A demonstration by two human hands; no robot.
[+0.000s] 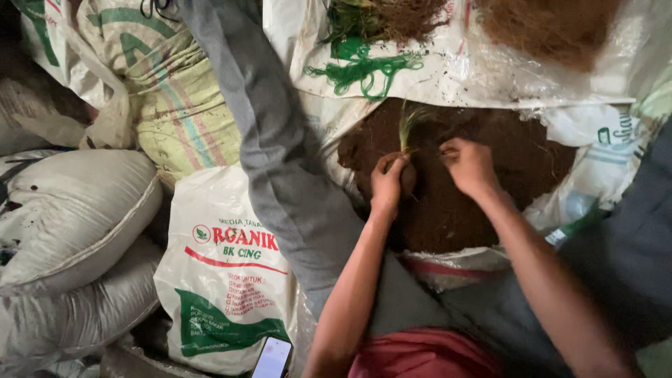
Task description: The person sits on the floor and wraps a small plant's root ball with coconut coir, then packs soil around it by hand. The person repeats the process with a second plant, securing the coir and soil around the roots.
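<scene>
My left hand [388, 178] is closed around a dark ball of soil at the base of a small green seedling [406, 124] whose thin blades stick up above my fist. My right hand [467, 164] is beside it with fingers pinched at something thin, perhaps a thread or fibre, near the seedling's stem. Both hands hover over an open white sack of dark brown soil [455, 203].
A grey cloth [280, 161] drapes down the middle. A white printed plastic bag [224, 273] and grey sacks [70, 217] lie at left, a striped woven sack [175, 98] behind. Brown fibre [546, 24] and green string [360, 70] rest on plastic above. A phone [271, 357] lies at the bottom.
</scene>
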